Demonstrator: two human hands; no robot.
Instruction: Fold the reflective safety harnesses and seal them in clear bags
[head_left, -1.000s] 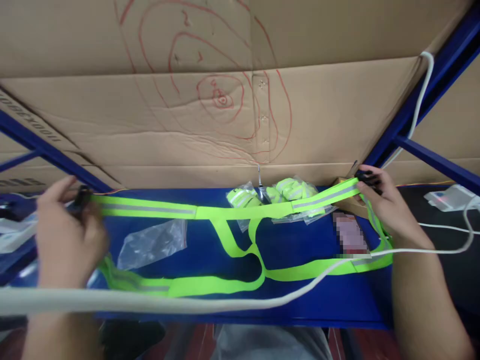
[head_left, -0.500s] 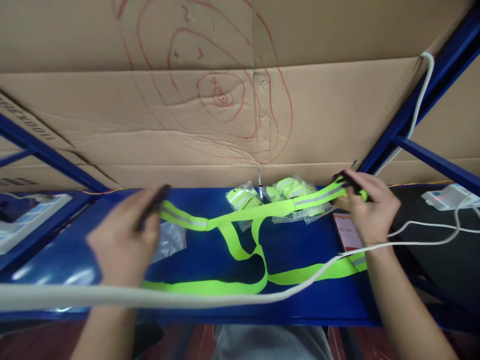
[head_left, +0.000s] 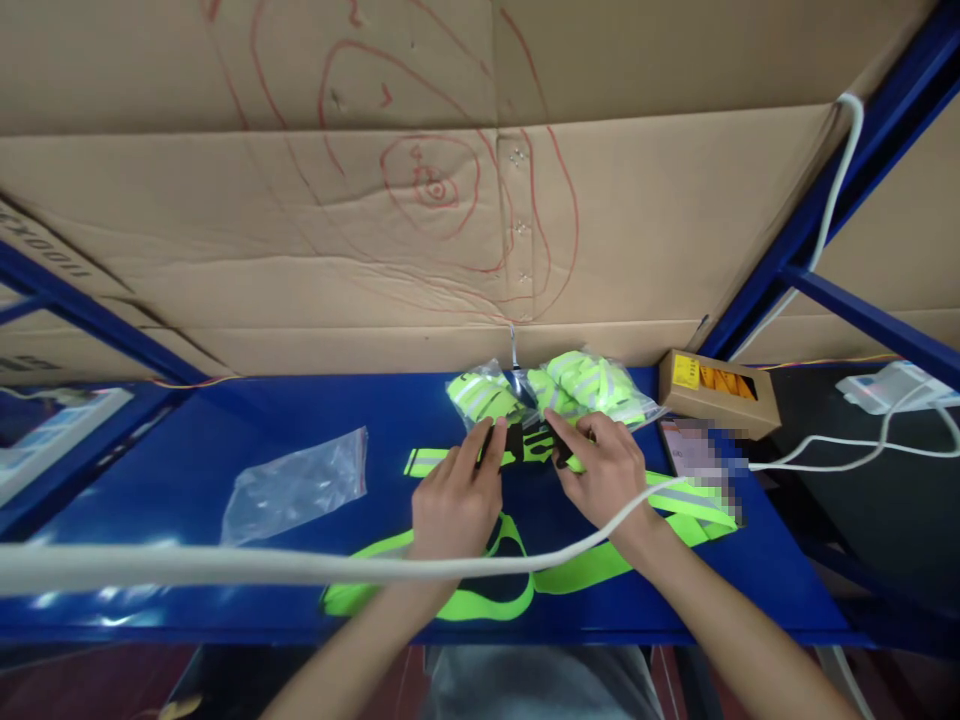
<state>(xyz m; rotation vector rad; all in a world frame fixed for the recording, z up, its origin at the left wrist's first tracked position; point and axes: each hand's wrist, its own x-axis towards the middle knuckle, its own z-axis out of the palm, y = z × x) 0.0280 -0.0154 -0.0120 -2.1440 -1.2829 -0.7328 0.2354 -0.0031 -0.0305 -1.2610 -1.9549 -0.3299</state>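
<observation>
Head view: fingers (head_left: pixel 491 447) seemingly pinch the buckle (head_left: pixel 516 440).

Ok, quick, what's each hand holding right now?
Left hand: closed on one black plastic buckle end of the neon yellow-green reflective fabric strap.
Right hand: closed on the strap's other black buckle end.
</observation>
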